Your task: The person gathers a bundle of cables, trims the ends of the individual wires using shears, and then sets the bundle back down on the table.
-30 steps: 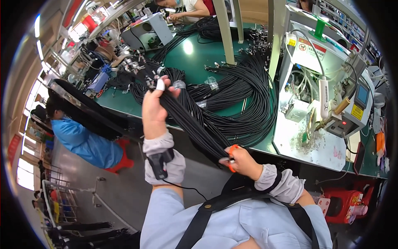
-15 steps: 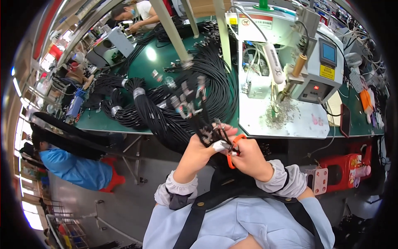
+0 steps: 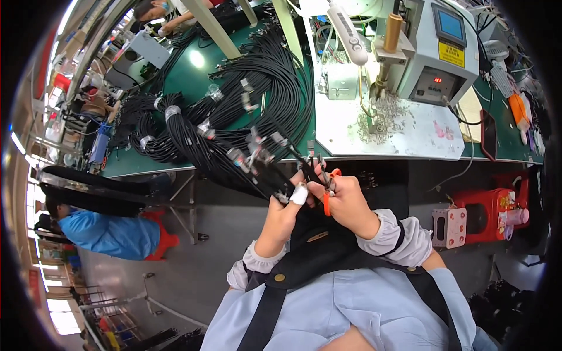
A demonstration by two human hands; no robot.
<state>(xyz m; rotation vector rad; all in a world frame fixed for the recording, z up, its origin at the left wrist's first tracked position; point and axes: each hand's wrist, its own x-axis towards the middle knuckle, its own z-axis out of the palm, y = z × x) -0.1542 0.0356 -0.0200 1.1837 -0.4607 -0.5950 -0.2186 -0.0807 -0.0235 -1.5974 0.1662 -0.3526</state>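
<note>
Head view, single frame.

Left hand (image 3: 285,212): raised in front of the chest, closed around a bundle of black cables (image 3: 257,161). A white wrap covers one fingertip. White sleeve cuff at the wrist.

Right hand (image 3: 346,202): just beside the left, touching it, clenched on small orange-handled snips (image 3: 326,196). The blade end sits at the cable ends between the two hands; whether the blades are closed on a cable cannot be told.

Bundle of black cables: runs from the left hand up and leftwards onto the green worktable (image 3: 193,70), where it joins a large heap of coiled black cables. Several strands carry short metal connectors and clear tape bands. The held end hangs past the table's near edge, above the floor.

White bench section (image 3: 404,131): right of the green table, with a scatter of small metal clippings. Grey machine with a small screen (image 3: 439,50) stands at its back edge; a brass-coloured cylinder stands just left of the machine.

Red plastic stool (image 3: 489,207): under the bench, to the right of the hands.

Person in a blue top (image 3: 111,231): lower left, well apart from the hands.

Another person (image 3: 158,11): at the far end of the green table, top of frame.

Wearer: light blue shirt, dark apron straps.
</note>
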